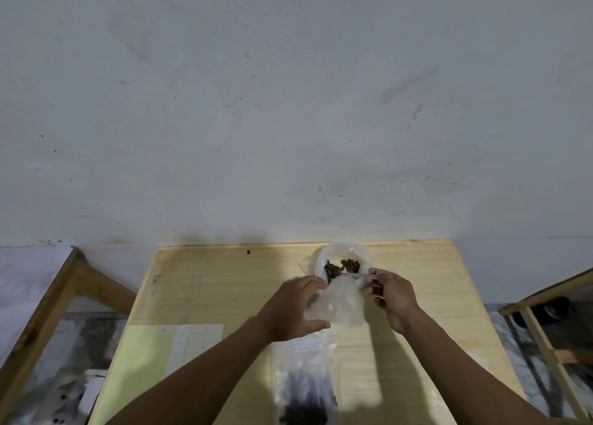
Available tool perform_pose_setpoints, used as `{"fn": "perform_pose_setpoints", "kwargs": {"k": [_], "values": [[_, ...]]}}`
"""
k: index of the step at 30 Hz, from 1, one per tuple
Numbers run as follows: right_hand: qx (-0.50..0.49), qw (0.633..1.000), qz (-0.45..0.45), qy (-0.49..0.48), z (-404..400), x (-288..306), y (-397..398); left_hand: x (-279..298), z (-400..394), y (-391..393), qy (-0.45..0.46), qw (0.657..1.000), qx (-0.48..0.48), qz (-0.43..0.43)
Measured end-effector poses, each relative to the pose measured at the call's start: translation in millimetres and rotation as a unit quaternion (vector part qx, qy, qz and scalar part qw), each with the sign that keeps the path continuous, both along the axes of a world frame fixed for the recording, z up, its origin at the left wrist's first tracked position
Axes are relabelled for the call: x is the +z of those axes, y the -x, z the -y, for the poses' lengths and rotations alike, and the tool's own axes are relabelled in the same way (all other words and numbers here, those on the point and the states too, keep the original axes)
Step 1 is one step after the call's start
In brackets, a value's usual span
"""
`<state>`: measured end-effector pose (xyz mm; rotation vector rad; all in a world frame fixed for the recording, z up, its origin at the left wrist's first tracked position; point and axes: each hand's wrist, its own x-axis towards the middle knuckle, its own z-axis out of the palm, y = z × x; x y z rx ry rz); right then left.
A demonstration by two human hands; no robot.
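Observation:
A small clear plastic bag [345, 299] hangs over the wooden table [205, 283], gripped at its left side by my left hand [298, 309]. My right hand [393, 296] pinches a thin metal utensil [357, 276], maybe a spoon or tweezers, whose tip reaches into a white bowl [340, 251] at the table's far edge. Dark brown beans [341, 267] lie in that bowl. A second clear bag [305, 379] with dark beans in its lower part lies flat on the table between my forearms.
A yellow-green sheet with a printed grid [167, 354] lies on the table's left half. A grey wall rises right behind the table. Wooden frames stand at the left [54, 299] and right [542, 335]. One stray bean [248, 251] sits near the far edge.

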<state>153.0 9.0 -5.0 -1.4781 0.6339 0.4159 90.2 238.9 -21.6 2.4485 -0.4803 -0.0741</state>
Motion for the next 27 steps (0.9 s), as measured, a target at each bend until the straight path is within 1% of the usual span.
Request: {"fn": "perform_pose_setpoints", "kwargs": {"k": [5,8,13,19,27], "values": [[-0.02,0.999,0.039,0.011,23,20,-5,-4,-11,6,-0.016,0.998,0.058,0.011],[-0.021,0.998,0.061,0.012,36,33,-10,-6,-15,8,-0.024,0.994,0.105,-0.007],[-0.003,0.994,0.106,0.026,40,56,-16,-5,-14,5,-0.01,0.984,0.177,-0.03],[0.018,0.991,0.129,0.024,28,71,-15,0,-10,3,0.007,0.978,0.203,-0.042],[0.034,0.99,0.129,0.035,16,71,-8,6,-11,7,0.019,0.974,0.222,-0.048]]}}
